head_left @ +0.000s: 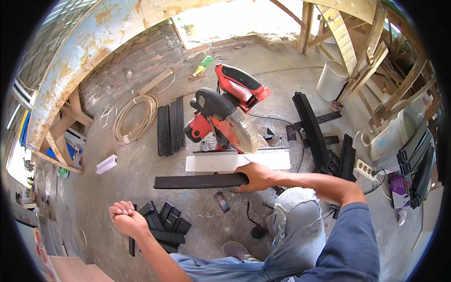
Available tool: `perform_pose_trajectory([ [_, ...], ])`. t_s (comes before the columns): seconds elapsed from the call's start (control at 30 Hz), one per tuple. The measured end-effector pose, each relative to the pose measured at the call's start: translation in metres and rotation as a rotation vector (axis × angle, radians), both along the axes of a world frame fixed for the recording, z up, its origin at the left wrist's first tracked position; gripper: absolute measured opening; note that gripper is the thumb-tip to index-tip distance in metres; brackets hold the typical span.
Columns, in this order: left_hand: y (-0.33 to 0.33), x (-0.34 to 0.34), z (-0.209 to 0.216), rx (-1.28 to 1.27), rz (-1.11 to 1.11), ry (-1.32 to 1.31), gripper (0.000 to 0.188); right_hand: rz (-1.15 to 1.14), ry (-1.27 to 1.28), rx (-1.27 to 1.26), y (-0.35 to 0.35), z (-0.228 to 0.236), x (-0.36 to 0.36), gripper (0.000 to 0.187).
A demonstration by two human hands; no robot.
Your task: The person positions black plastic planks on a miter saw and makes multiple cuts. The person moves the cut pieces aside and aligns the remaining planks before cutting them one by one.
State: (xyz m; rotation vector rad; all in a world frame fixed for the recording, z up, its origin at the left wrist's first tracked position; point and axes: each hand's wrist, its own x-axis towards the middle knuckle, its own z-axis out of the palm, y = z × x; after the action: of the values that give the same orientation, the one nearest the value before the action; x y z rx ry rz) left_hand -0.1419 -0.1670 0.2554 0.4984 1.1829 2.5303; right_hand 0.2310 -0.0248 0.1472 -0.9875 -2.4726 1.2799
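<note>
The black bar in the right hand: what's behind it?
Beyond the black bar are a white strip and a red-and-black saw. Whatever lies directly beneath the bar is covered.

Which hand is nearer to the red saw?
Right. The right hand, holding a black strip, is just in front of the saw; the left hand is farther back, to its left.

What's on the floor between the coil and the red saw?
Black strips lie between the coil and the saw, in the head view.
</note>
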Motion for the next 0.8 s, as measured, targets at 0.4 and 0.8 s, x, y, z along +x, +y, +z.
perform_pose_trajectory([
  [0.4,0.078,0.091,-0.095,-0.679,-0.498,0.855,0.021,-0.114,-0.067,0.313,0.023,-0.104,0.002,0.057],
  [0.8,0.128,0.131,-0.154,-0.703,-0.512,1.263,0.016,-0.073,0.012,0.578,-0.023,-0.112,0.067,0.067],
])
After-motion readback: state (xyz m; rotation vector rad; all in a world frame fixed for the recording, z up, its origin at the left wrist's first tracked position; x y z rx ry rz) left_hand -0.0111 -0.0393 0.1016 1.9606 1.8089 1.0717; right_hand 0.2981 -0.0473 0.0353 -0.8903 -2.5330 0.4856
